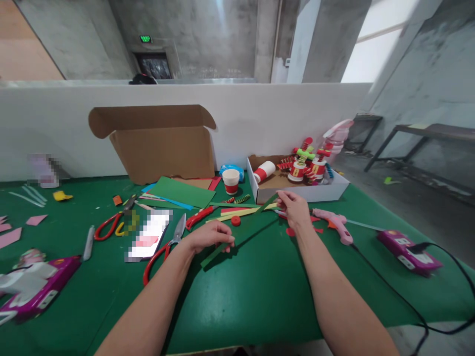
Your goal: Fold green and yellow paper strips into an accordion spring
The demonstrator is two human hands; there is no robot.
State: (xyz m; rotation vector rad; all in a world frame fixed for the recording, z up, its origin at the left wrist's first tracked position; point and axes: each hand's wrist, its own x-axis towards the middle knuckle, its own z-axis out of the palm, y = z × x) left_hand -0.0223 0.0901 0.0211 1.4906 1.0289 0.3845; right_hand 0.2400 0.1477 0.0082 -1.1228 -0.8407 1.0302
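A long green paper strip (245,229) runs slantwise over the green table between my two hands. My left hand (212,236) pinches it near its lower end, which sticks out beyond the fingers. The upper end is between the thumb and fingers of my right hand (294,206). Just past my left hand lies a small red disc (235,220), with yellow paper strips (237,213) behind it. Red-handled scissors (174,241) lie left of my left hand, partly behind the forearm. A pink glue gun (336,223) rests to the right of my right hand.
A white box (302,194) holding decorated paper cups stands at the back right. Near the middle are a paper cup (230,183) and green paper sheets (183,192). An open cardboard box (163,153) stands behind. A phone (150,235) lies left; a black cable (386,282) trails right.
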